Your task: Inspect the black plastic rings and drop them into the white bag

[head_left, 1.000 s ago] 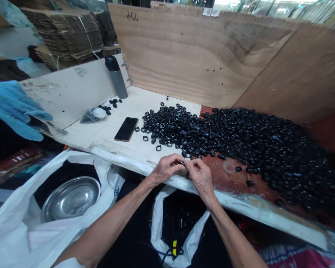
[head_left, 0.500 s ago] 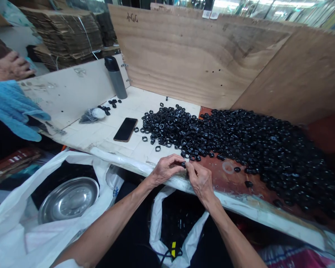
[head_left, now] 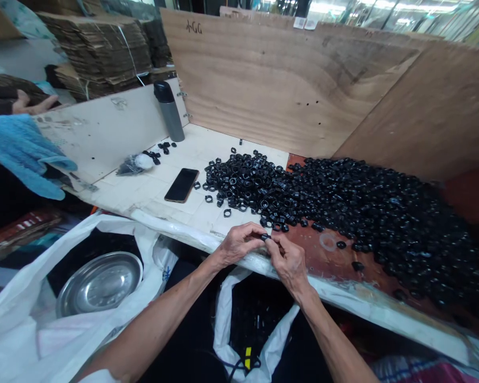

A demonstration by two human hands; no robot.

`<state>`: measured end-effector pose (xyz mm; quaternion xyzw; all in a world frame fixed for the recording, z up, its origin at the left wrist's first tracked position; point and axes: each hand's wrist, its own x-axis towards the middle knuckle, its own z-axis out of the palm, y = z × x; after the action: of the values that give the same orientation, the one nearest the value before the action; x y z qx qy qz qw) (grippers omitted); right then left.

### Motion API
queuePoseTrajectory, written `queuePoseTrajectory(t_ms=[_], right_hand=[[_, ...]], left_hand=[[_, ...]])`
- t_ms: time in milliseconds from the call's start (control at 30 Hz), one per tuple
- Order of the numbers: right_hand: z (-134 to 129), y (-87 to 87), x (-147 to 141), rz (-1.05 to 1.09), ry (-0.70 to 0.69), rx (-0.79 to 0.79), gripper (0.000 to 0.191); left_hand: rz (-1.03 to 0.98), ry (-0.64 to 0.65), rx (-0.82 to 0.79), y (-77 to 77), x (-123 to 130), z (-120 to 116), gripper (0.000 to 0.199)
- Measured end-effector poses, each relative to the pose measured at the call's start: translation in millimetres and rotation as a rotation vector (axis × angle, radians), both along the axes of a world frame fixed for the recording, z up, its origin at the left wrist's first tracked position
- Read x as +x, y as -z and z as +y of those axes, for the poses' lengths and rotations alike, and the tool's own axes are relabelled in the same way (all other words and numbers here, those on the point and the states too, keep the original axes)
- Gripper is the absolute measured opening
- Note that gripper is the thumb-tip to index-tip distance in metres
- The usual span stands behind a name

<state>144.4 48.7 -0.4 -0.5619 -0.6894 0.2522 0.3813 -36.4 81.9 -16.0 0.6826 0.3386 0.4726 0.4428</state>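
Note:
Just above the table's front edge, my left hand (head_left: 239, 243) and my right hand (head_left: 290, 261) meet, both pinching one small black ring (head_left: 265, 237) between their fingertips. Behind them a heap of black rings (head_left: 343, 197) stretches from the middle of the table to the far right, with a few loose ones at its left end. Below my hands an open white bag (head_left: 224, 314) holds more dark pieces.
A phone (head_left: 181, 185), a grey bottle (head_left: 171, 114) and a small plastic bag (head_left: 133, 164) are on the left of the table (head_left: 151, 186). Wooden boards (head_left: 271, 80) wall its back. A metal bowl (head_left: 101, 284) lies lower left. Another person's hand (head_left: 34, 103) is at far left.
The view has shifted slightly. My fingers have moved a little around the black ring, which shows more now. The other person's hand at the left has changed its pose and moved partly behind dark material.

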Motion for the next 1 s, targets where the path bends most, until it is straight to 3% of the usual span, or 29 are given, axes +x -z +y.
queuePoseTrajectory(t_ms=[233, 367, 533, 700, 833, 1000], right_hand=[[-3.3, -6.2, 1.4, -0.045, -0.012, 0.042, 0.043], [-1.9, -8.1, -0.7, 0.06, -0.002, 0.053, 0.022], [2.8, -10.0, 0.5, 0.027, 0.07, -0.039, 0.03], [2.3, -8.1, -0.7, 0.089, -0.063, 0.019, 0.021], [0.2, -6.0, -4.7, 0.023, 0.018, -0.065, 0.03], [-1.0, -4.2, -2.6, 0.076, -0.026, 0.01, 0.022]], left_hand=[[-0.001, -0.017, -0.022, -2.5, -0.3, 0.0, 0.018], [-0.008, -0.01, -0.038, -1.9, -0.1, -0.6, 0.019], [-0.011, 0.018, -0.097, -5.0, -0.2, -1.8, 0.022], [-0.039, 0.023, -0.171, -6.1, -1.3, -1.4, 0.022], [-0.011, 0.01, -0.142, -5.7, -1.5, -0.7, 0.022], [-0.024, 0.039, -0.222, -7.8, -1.0, -0.9, 0.022]])
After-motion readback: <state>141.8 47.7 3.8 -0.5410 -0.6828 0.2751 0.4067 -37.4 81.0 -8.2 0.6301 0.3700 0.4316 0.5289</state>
